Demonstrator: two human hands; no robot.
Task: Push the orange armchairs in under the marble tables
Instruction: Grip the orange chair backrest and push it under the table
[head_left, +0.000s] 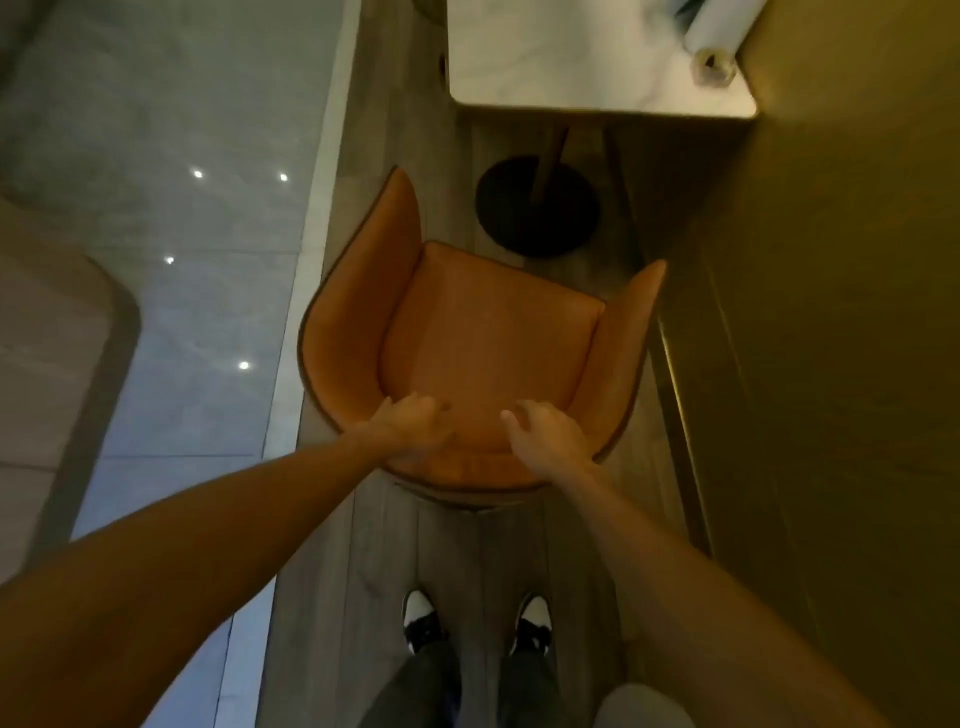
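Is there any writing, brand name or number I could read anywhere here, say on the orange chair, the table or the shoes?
None can be read.
Orange armchair: plain, no label.
Marble table: no writing; the roll on it shows none.
Shoes: black and white, no readable brand.

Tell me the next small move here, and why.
Probably a steady forward push, angled slightly right. Both hands, left hand and right hand, rest on the backrest of the orange armchair. Its seat sits short of the marble table, with the round black pedestal base exposed between them, and the chair looks offset left of the table.
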